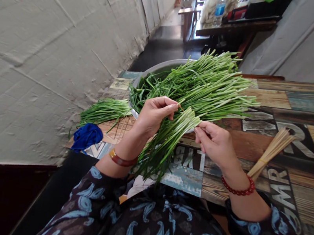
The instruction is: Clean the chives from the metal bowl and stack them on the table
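Note:
A row of garlic chives (172,135) hangs between my hands, pale cut ends up and green leaves trailing over the table edge. My left hand (154,115) is closed in a pinch at the row's left side, where a thin brown bamboo skewer (180,107) shows by the fingertips. On the other side, my right hand (212,142) pinches the chives near their pale ends with thumb and forefinger. How far the skewer runs through the stems is hidden. Just beyond, a large metal basin (165,63) holds a big heap of loose chives (210,82).
A bundle of bamboo skewers (272,151) lies on the patterned wooden table (248,144) at right. Left of the basin are more chives (107,111) and a blue cloth (87,137). A white wall (50,57) borders the left; another table with a water bottle (220,8) stands behind.

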Tool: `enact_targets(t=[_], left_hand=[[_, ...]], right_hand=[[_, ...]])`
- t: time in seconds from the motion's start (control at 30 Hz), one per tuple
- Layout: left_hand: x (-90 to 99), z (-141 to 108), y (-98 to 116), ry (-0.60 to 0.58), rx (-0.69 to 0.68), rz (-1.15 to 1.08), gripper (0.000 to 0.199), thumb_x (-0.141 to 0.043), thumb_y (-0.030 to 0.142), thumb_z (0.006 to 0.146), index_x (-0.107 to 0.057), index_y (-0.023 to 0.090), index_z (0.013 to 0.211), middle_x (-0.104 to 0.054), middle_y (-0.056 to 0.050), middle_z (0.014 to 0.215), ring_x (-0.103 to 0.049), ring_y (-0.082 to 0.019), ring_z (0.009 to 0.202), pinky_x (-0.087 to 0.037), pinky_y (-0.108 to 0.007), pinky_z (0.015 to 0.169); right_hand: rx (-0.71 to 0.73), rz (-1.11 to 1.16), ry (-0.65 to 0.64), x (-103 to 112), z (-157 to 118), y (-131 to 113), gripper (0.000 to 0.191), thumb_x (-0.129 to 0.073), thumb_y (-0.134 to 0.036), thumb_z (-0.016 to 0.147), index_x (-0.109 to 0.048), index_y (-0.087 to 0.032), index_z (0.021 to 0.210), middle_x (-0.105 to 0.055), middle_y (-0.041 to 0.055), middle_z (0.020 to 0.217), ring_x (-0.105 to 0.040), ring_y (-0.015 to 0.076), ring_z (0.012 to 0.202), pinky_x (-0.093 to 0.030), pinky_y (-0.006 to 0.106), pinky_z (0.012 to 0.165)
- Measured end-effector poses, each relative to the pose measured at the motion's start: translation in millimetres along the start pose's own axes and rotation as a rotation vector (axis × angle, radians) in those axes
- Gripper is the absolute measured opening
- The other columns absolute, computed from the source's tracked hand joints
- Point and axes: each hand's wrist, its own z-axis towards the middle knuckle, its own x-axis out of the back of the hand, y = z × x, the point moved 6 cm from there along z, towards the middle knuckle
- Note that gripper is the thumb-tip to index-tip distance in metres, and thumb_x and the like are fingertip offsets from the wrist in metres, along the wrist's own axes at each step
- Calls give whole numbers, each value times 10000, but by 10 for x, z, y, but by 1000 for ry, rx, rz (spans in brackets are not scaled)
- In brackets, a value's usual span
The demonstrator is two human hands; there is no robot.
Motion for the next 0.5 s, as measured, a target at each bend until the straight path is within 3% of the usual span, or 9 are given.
enact_targets(t=[0.5], left_hand=[[-12, 9, -20, 21, 20, -25, 133, -797, 246, 655, -703, 153, 638, -614, 15, 601, -486, -59, 499, -365, -211, 498]], right_hand=[[7, 7, -5, -2, -6, -25, 240, -524, -327, 983, -708, -174, 961, -570, -37, 610, -483, 68, 371, -381, 205, 409]])
